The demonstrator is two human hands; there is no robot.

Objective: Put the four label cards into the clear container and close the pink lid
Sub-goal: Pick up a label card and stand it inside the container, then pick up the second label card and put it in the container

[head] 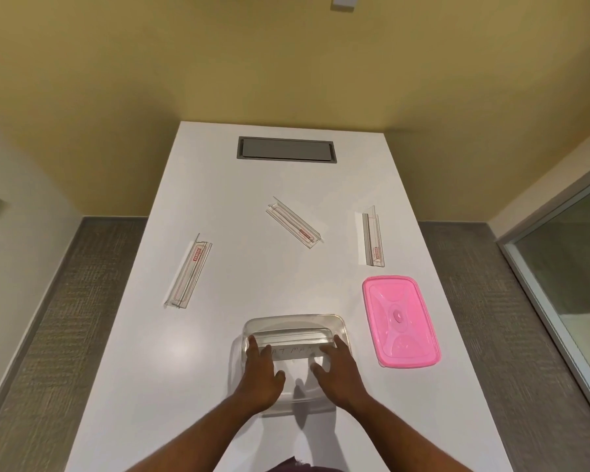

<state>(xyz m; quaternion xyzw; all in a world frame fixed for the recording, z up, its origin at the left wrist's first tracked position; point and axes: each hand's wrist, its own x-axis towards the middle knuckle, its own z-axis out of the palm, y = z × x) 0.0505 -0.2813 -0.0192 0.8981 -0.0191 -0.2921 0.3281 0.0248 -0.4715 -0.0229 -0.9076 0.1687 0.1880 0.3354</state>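
The clear container [293,320] stands open near the table's front edge. One label card [295,345], a clear strip with faint writing, lies across its inside. My left hand [261,371] holds the card's left end and my right hand [334,367] its right end, both reaching down into the container. Three more clear label cards lie on the table: one at the left [188,271], one in the middle [294,222], one at the right [372,237]. The pink lid [401,321] lies flat to the right of the container.
The white table [218,352] is long and narrow, with a grey recessed panel [286,149] at its far end. Carpeted floor lies on both sides. A glass partition [566,294] stands at the right.
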